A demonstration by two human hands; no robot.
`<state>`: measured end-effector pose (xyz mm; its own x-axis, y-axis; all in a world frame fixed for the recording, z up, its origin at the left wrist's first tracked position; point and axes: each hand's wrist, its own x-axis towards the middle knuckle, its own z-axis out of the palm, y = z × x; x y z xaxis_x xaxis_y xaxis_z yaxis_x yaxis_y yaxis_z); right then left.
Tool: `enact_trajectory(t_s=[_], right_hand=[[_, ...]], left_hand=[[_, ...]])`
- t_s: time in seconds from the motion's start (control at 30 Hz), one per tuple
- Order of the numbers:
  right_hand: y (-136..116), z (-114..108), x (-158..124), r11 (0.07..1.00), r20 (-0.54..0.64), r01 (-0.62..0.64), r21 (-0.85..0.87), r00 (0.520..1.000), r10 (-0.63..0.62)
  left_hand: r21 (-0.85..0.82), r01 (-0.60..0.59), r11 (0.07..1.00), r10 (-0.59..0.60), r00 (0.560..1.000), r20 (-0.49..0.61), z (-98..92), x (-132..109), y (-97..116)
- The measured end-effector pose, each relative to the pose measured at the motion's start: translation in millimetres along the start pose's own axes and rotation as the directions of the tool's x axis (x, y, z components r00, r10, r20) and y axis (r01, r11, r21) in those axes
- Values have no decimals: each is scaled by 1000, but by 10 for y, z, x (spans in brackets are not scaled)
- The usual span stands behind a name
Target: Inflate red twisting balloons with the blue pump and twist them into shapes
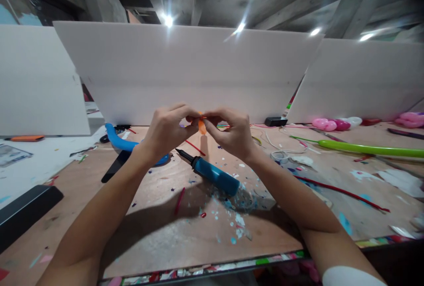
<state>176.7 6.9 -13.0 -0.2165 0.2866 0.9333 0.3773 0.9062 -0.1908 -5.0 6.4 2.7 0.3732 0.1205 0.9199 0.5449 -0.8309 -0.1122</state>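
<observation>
Between my two hands, above the middle of the table, is a small orange balloon (202,127), its lower part hanging down. My left hand (172,127) pinches it from the left with thumb and fingertips. From the right, my right hand (230,129) pinches the same piece, the fingertips of both hands nearly touching. The exact grip is partly covered by the fingers. Below them a blue balloon hand pump (215,175) lies on the table, its black nozzle pointing up and left. A long blue balloon (119,141) lies behind my left forearm.
A white board (192,65) stands across the back of the wooden table (149,233). To the right lie a green long balloon (371,148), a dark red uninflated balloon (344,192), a white cable (280,155) and pink balloons (324,123). A black object (29,211) sits at left.
</observation>
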Motion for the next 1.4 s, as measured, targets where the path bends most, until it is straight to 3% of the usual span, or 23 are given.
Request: enact_trajectory(t_s=[0.17, 0.33, 0.7, 0.93, 1.27, 1.4], right_hand=[[44, -45, -5, 965, 3, 209, -158, 977, -211], [61, -55, -8, 920, 16, 308, -242, 949, -313], [-25, 8, -19, 892, -14, 257, -373, 959, -282], [-7, -27, 13, 886, -47, 361, -292, 919, -390], [-14, -159, 56, 895, 117, 372, -247, 928, -354], [-28, -126, 49, 885, 104, 360, -295, 933, -345]], left_hand=[[-34, 53, 998, -53, 999, -7, 16, 2, -3], [-111, 110, 988, -109, 994, 16, 20, 6, 37], [-214, 224, 951, -216, 974, 64, 50, -7, 107], [-280, 310, 908, -302, 950, 72, 30, 16, 168], [-276, 298, 914, -284, 955, 88, 20, -4, 106], [-253, 325, 911, -306, 945, 112, 7, 4, 133]])
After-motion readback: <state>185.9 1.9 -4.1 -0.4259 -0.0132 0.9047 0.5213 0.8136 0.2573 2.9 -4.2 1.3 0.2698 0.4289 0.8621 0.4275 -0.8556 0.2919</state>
